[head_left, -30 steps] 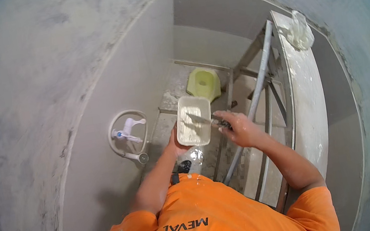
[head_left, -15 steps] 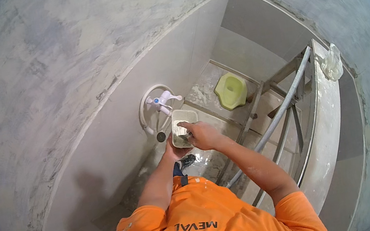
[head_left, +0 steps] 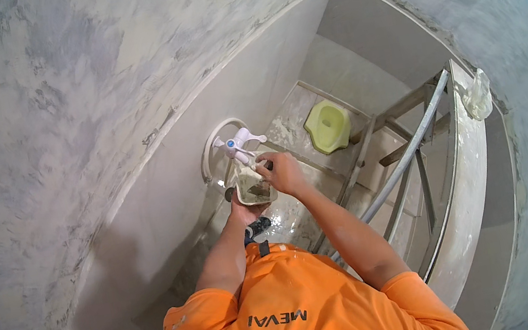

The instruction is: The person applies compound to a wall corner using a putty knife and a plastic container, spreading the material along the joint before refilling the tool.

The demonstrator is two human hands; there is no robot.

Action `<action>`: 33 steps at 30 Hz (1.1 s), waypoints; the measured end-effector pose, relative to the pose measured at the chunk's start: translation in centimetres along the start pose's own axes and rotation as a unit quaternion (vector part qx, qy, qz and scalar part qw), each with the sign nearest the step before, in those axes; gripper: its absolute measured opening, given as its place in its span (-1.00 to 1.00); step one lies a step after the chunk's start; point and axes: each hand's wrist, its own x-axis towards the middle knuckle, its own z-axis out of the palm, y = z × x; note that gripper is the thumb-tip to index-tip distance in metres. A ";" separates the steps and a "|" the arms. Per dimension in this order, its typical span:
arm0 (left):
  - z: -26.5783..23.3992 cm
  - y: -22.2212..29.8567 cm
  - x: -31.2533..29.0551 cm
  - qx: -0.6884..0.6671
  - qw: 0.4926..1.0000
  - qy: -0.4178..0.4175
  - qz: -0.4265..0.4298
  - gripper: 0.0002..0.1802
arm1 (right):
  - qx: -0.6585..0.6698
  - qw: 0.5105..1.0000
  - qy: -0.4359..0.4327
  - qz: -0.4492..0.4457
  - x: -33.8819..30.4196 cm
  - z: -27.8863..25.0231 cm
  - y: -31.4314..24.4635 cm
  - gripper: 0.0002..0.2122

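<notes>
A small whitish rectangular tub is held under the tap by my left hand, whose fingers wrap its near side and underside. My right hand is closed around the dark handle of what looks like a putty knife. Its grey blade reaches down inside the tub, where pale residue coats the walls. Just beyond the tub's far rim is a white tap with a blue-marked centre, fixed to the wall. I cannot tell whether water is running from it.
A pale hose loops around the tap. Further off, a yellow-green squat toilet is set in the floor. To the right stands a metal frame with a whitish board and a clear plastic bag. Plastered walls surround me; the floor shines wet.
My right hand has moved up toward the tap and the tub's far rim, its pointing finger now curled. The tub has shifted slightly nearer and left, showing less white material inside.
</notes>
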 end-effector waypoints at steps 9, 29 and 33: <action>-0.3 2.3 0.1 0.057 0.998 0.014 -0.031 -0.40 | -0.054 0.998 0.037 0.022 3.3 0.5 -0.4 -0.75; -0.1 1.4 1.8 0.020 1.000 0.019 -0.008 -0.43 | -0.046 0.999 -0.027 -0.008 1.9 -0.1 -0.5 -0.73; -0.3 1.5 1.7 0.001 1.000 -0.009 -0.009 -0.41 | -0.060 0.998 -0.012 -0.018 3.3 -0.1 -0.1 -0.76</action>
